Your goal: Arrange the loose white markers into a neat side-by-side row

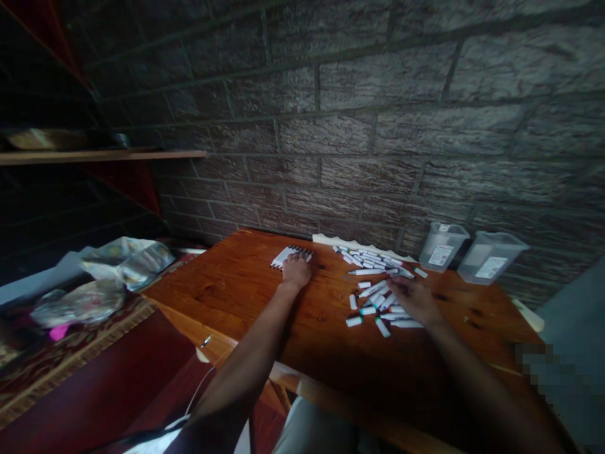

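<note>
A neat row of white markers (282, 256) with dark ends lies side by side near the back of the wooden table. My left hand (297, 272) rests on the right part of this row, its fingers laid over the markers. To the right, my right hand (416, 301) reaches into a loose pile of white markers (374, 294). Its thumb and fingers are pinched together at a marker on the pile; the fingers partly hide it. Several loose caps, among them a white cap with a green edge (354, 321), lie in front of the pile. More markers (371, 258) are heaped behind it.
Two clear plastic containers (491, 257) with labels stand at the table's back right. A white scalloped strip (338, 241) runs along the brick wall (331, 139). Left of the table (212, 284) lie plastic bags (127, 258), below a wooden shelf (155, 154).
</note>
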A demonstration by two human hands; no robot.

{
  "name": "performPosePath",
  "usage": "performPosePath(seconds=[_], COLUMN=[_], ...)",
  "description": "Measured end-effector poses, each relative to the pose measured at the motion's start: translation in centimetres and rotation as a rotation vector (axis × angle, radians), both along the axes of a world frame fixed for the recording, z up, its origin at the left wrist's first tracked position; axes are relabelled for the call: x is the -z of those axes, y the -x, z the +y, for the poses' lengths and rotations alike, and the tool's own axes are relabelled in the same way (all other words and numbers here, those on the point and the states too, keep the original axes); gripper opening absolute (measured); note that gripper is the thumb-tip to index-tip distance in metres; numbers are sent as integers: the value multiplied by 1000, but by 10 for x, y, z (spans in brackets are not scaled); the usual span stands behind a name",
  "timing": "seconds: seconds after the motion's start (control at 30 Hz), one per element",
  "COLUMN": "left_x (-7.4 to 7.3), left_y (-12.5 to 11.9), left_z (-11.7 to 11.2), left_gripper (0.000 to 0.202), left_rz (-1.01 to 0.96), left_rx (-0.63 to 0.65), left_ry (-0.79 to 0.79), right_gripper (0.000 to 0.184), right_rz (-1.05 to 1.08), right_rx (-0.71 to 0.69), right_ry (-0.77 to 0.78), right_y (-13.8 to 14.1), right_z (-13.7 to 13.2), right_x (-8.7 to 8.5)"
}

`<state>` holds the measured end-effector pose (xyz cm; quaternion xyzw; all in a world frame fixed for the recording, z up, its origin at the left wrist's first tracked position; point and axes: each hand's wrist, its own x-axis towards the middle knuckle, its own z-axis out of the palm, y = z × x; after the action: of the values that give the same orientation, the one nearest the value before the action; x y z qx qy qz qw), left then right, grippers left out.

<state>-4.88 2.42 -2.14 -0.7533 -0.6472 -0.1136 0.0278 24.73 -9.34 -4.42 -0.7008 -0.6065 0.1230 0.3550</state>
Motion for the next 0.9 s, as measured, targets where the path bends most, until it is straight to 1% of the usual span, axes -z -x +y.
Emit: performPosePath(seconds=[0.03,0.1,0.17,0.27,0.3,0.33,0.37,0.4,0.47,0.57,0.63,0.67,0.73,0.8,0.83,0.9], left_x=[0,1,3,7,8,9,10,11,10,5,2,1,0,0,1,3], left_y=[-2,-12,-27,-55,-63,-70,-75,-77,-74,-60,-50,-46,-39,-35,-34,-32], left_z=[0,-1,-5,-13,-15,-16,-17,-16,-13,-7,-5,-4,-4,-5,-5,-5], left_gripper=[43,42,42,43,42,40,38,35,32,38,40,37,26,17,18,28], left_rz=[-31,-96,-148,-154,-136,-112,-92,-78,-75,-93,-73,-58,-40,-58,-78,-128], left_rx=[37,172,384,775,872,937,971,978,949,871,776,708,568,482,471,476], left_ry=[-25,-78,-107,-119,-111,-98,-85,-76,-77,-94,-83,-68,-28,8,21,34], right_gripper=[37,36,35,35,35,35,35,34,34,33,34,34,35,34,34,33], right_rz=[-1,3,5,7,9,6,5,2,2,0,-6,-6,-1,8,9,4], right_rx=[-5,-26,-14,-29,-37,-43,-44,-40,-29,-30,-36,-37,-32,-33,-38,-45], right_ry=[-8,-29,-35,-52,-56,-57,-58,-57,-55,-48,-47,-47,-46,-44,-42,-37], right_y=[2,4,6,6,6,6,6,6,6,6,6,6,6,7,7,7], right_z=[0,0,0,0,0,0,-1,-1,-1,-1,-1,-1,-2,-2,-3,-3], right_x=[-1,-3,-4,-4,-4,-4,-5,-5,-6,-5,-4,-4,-4,-4,-4,-5])
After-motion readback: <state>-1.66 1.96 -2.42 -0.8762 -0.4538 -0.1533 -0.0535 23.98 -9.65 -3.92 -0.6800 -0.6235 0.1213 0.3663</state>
